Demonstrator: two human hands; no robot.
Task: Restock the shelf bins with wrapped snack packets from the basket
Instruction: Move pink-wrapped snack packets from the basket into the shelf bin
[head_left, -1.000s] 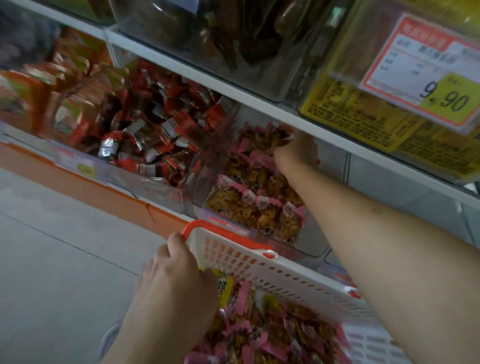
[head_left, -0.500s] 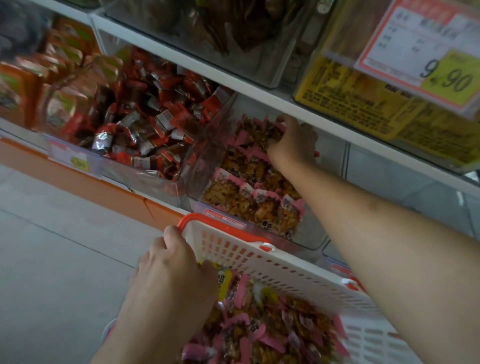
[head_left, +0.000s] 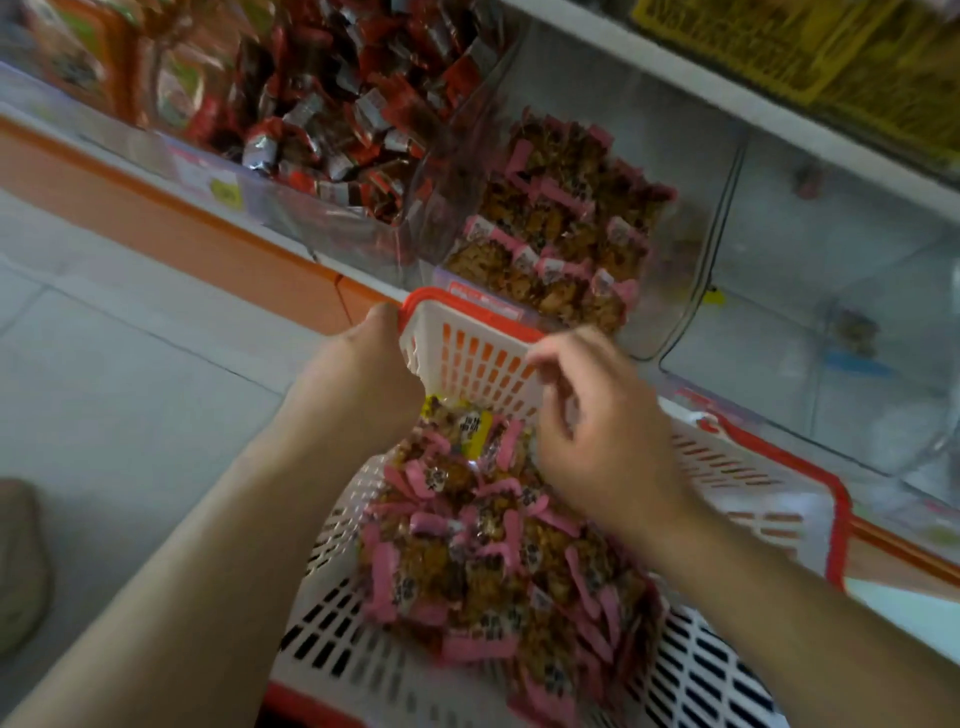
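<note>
A white slotted basket with a red rim (head_left: 779, 483) is tilted toward the shelf and holds a heap of pink-edged brown snack packets (head_left: 483, 561), with one yellow-labelled packet (head_left: 470, 423) near its top corner. My left hand (head_left: 358, 379) grips the basket's far left corner. Over the heap hovers my right hand (head_left: 602, 431), fingers loosely curled and blurred; I see nothing held in it. Just beyond the basket, a clear shelf bin (head_left: 670, 312) is partly filled with the same pink-edged packets (head_left: 561, 228).
Left of that bin stands a clear bin of red and silver wrapped snacks (head_left: 332, 119). To the right is a clear bin (head_left: 831, 332) with a few items at its back. A white shelf board (head_left: 779, 104) runs above. Grey floor lies at left.
My right hand has come out of the pink-packet bin and back down over the basket. The view has dropped lower; my left hand stays on the basket corner.
</note>
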